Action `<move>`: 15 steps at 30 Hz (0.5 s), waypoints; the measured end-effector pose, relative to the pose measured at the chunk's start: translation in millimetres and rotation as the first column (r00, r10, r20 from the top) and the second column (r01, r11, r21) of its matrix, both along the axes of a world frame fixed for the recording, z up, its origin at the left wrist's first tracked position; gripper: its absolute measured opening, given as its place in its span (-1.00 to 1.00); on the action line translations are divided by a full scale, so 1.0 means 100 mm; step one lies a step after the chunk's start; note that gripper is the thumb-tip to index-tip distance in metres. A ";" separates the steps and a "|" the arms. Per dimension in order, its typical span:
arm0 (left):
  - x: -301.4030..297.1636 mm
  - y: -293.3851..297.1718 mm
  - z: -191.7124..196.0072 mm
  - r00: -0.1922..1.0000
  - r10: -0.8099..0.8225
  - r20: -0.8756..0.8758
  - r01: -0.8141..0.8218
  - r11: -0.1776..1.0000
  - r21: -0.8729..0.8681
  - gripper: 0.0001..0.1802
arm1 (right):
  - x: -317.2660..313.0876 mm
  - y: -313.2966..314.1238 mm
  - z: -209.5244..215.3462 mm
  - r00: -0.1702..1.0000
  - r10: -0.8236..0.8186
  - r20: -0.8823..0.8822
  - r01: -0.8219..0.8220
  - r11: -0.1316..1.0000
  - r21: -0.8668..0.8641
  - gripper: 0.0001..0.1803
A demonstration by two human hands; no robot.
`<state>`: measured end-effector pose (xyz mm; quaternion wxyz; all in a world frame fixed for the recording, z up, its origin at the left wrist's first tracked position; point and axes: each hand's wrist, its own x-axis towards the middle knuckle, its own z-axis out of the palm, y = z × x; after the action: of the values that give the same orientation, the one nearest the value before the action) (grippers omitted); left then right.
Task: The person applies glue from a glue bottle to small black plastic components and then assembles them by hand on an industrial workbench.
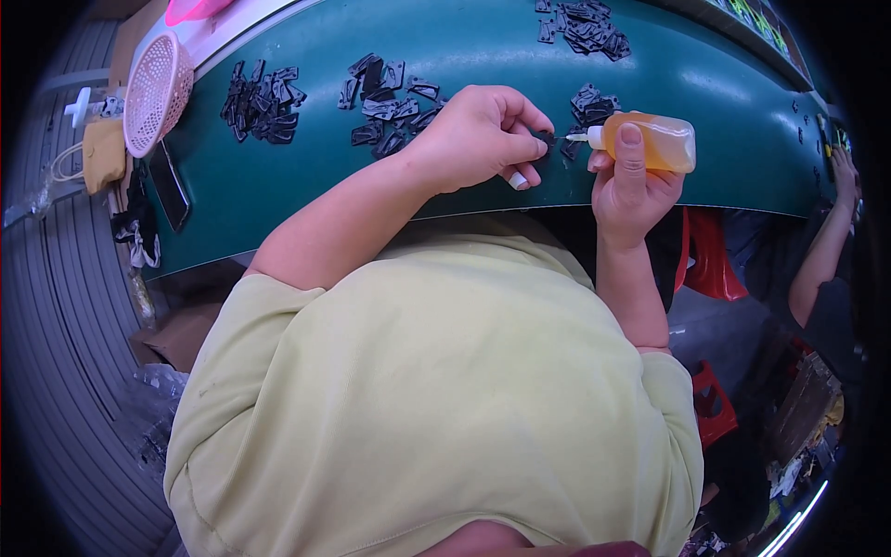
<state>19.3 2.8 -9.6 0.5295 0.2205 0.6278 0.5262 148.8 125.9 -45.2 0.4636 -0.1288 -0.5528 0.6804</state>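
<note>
My right hand (635, 193) is wrapped round a clear squeeze bottle (670, 141) of amber liquid, thumb along its side. The bottle lies nearly level, its white cap and thin nozzle pointing left. My left hand (484, 137) is closed in a pinch on a small black plastic part (551, 143), mostly hidden by the fingers. The nozzle tip is right at this part; whether they touch is too small to tell. One left finger has a white wrap at its tip. Beside my left wrist lies a loose pile of black parts (379, 104), and another small pile (590, 104) sits behind the nozzle.
The green tabletop (483, 48) also bears black parts at left (264, 100) and far back (587, 30). A pink perforated basket (159, 95) and a dark phone (169, 189) are at the left edge. Another person's arm (824, 243) reaches in at right, near a red stool (713, 258).
</note>
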 end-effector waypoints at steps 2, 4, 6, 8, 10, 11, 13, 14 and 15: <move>0.00 0.00 0.00 1.000 0.000 0.000 0.000 1.000 0.000 -0.79 | 0.00 0.00 0.00 1.000 0.003 0.006 -0.003 1.000 0.013 -0.78; 0.00 0.00 0.00 1.000 0.002 -0.008 -0.002 1.000 -0.003 -0.79 | 0.00 -0.02 0.01 1.000 0.004 -0.005 -0.004 1.000 -0.010 -0.81; 0.00 0.01 -0.01 1.000 -0.002 -0.017 0.002 1.000 -0.002 -0.78 | -0.01 -0.02 0.02 1.000 0.009 0.012 -0.009 1.000 -0.004 -0.80; 0.01 0.01 -0.02 1.000 -0.006 -0.025 0.006 1.000 -0.002 -0.78 | -0.01 -0.02 0.03 0.999 0.014 0.029 -0.014 1.000 0.001 -0.80; 0.00 0.00 -0.01 1.000 0.002 -0.028 -0.002 1.000 0.006 -0.79 | -0.02 -0.02 0.04 1.000 -0.026 0.008 0.026 0.999 -0.026 -0.79; 0.00 0.00 -0.01 1.000 0.002 -0.028 -0.002 1.000 0.006 -0.79 | -0.02 -0.02 0.04 1.000 -0.025 0.008 0.025 0.999 -0.026 -0.79; -0.01 -0.01 -0.03 1.000 0.007 -0.010 -0.007 1.000 0.016 -0.80 | -0.01 0.00 0.04 0.997 -0.032 -0.069 0.023 0.993 -0.116 -0.78; -0.01 0.00 -0.02 1.000 0.008 -0.011 -0.008 1.000 0.016 -0.80 | 0.00 0.01 0.05 0.997 -0.031 -0.070 0.023 0.993 -0.116 -0.78; 0.00 0.01 0.01 1.000 0.021 -0.002 -0.021 1.000 0.005 -0.80 | 0.01 0.02 0.05 0.996 0.006 -0.087 -0.018 0.991 -0.135 -0.78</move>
<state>19.0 3.5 -8.9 0.5227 0.2155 0.6294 0.5331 150.1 127.4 -40.0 0.4731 -0.1272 -0.4855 0.7240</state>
